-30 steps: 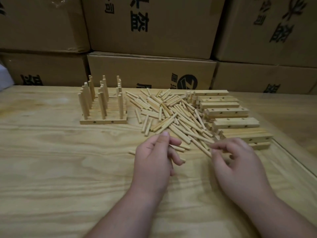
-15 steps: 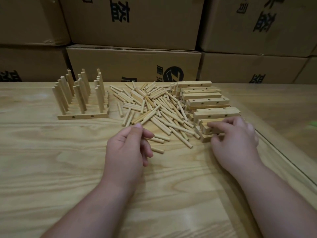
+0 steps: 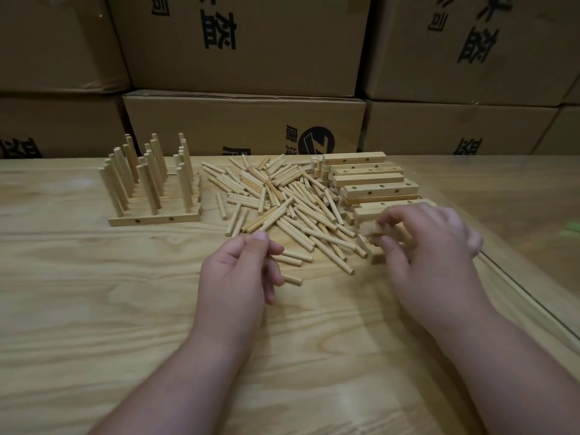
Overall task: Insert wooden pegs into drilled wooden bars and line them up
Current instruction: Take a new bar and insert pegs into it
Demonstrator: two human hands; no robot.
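Loose wooden pegs (image 3: pixel 282 199) lie in a heap at the middle of the table. To their right is a stack of drilled wooden bars (image 3: pixel 376 188). At the left stand several bars with upright pegs in them (image 3: pixel 150 189), lined up side by side. My right hand (image 3: pixel 430 255) pinches the end of a blurred drilled bar (image 3: pixel 368 230) at the near end of the stack. At the heap's near edge my left hand (image 3: pixel 238 277) hovers with its fingers loosely curled and nothing visibly in it; two stray pegs (image 3: pixel 292 257) lie by its fingertips.
Stacked cardboard boxes (image 3: pixel 244 127) form a wall right behind the wooden table (image 3: pixel 94 309). A seam or raised edge (image 3: pixel 518 284) runs diagonally along the table's right side, just past my right hand.
My right hand moved from the loose pegs to the near end of the bar stack and closed on a bar, which is now slightly raised. My left hand stayed by the heap's edge.
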